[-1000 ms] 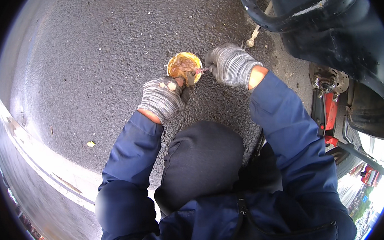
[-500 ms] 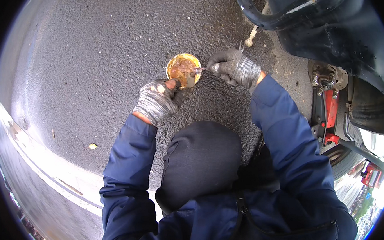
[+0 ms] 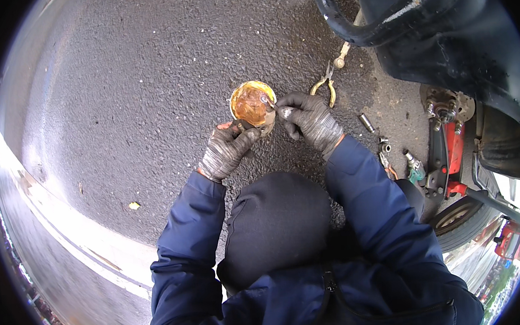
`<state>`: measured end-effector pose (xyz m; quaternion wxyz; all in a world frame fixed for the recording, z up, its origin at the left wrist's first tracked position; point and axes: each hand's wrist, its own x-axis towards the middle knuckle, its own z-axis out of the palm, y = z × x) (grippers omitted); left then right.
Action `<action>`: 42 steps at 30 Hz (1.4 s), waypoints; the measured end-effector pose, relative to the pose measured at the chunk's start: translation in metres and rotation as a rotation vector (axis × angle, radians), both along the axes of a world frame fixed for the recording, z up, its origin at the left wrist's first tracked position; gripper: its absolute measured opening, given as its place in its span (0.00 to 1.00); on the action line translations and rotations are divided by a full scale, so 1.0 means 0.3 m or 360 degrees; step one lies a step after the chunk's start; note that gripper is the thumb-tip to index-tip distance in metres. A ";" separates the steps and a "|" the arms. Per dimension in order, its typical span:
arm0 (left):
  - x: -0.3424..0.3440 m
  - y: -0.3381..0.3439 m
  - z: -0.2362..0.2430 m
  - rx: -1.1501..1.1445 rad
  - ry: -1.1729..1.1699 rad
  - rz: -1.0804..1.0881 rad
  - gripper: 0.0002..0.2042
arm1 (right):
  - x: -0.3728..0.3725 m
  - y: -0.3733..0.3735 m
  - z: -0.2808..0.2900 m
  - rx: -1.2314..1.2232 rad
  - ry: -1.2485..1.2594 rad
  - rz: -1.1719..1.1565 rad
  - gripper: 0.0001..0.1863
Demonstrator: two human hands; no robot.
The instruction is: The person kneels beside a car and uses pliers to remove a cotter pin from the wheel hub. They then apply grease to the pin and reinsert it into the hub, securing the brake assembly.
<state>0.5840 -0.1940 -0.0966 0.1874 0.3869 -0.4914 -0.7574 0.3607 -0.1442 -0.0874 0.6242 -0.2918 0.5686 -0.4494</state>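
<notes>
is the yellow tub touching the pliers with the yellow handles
Apart. The head view shows a strip of dark asphalt between the yellow tub's rim and the yellow-handled pliers.

Rough dark asphalt (image 3: pixel 120 111) beside a bright white strip (image 3: pixel 79 227)

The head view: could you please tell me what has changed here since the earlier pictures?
The right hand has moved toward the person and closer to the tub. Its sleeve has shifted left, so the pliers, metal cylinders and green tool now show. The right grip keeps a slim metal part; the left hand stays at the tub's near rim.
</notes>
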 end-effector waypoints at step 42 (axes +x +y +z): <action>-0.016 0.020 -0.062 0.0303 0.0352 0.0373 0.14 | -0.134 -0.105 -0.004 -0.0168 0.1427 0.0557 0.08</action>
